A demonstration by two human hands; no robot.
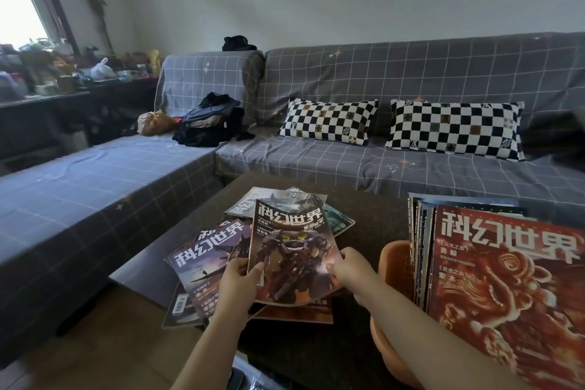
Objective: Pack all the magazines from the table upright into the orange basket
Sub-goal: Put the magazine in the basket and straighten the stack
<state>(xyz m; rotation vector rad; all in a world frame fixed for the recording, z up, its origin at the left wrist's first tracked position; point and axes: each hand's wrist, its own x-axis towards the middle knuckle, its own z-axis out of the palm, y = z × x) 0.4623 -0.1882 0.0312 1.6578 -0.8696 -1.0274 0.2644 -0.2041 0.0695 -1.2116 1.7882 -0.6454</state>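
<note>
Robot-cover magazine (pixel 292 255) is gripped between both hands: left hand (pixel 237 279) clamped on its lower left edge, right hand (pixel 349 269) on its right edge, above loose magazines (pixel 202 263) on the surface (pixel 373 218). Orange basket (pixel 392 258) stands right, magazines upright inside.

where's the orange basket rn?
Head view, lower right: the orange basket sits on the table's right side, holding upright magazines, just right of the right hand.
</note>
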